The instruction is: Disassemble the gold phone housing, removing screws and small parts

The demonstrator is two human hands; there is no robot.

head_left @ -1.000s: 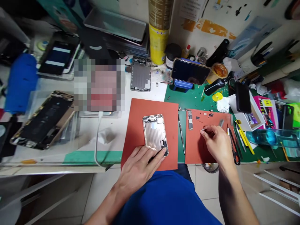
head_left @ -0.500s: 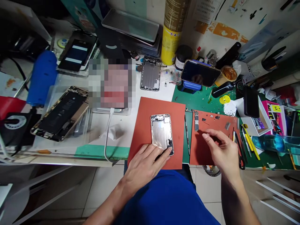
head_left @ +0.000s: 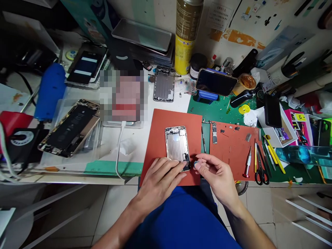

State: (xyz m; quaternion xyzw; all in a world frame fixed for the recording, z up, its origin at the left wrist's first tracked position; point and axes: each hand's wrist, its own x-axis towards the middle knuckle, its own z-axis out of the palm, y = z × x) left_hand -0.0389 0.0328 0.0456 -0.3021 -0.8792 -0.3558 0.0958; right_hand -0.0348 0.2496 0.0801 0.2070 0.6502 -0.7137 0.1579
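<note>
A silver phone housing [head_left: 178,141], opened up with its ribbed inside showing, lies on the left red-brown mat [head_left: 158,128]. My left hand [head_left: 162,180] is bent over its lower end and grips it there, covering the lower left corner. Just right of that end, my right hand [head_left: 216,173] is closed in a pinch. Between its thumb and forefinger is a small bluish piece [head_left: 196,165], too small to identify. A narrow logic board [head_left: 214,133] sits at the upper left of the right red-brown mat [head_left: 223,159], with tiny parts scattered beside it.
A thin metal pry tool [head_left: 203,140] lies between the mats. On the right are a screwdriver [head_left: 248,164], scissors [head_left: 261,176] and yellow tweezers [head_left: 275,154]. A phone [head_left: 216,82] leans on a blue stand behind. Another opened phone [head_left: 71,126] and a white cable [head_left: 119,148] are at left.
My right hand has moved left from over the right mat to beside the housing's lower end, uncovering the screwdriver and scissors. My left hand stays on the housing. The view has shifted slightly.
</note>
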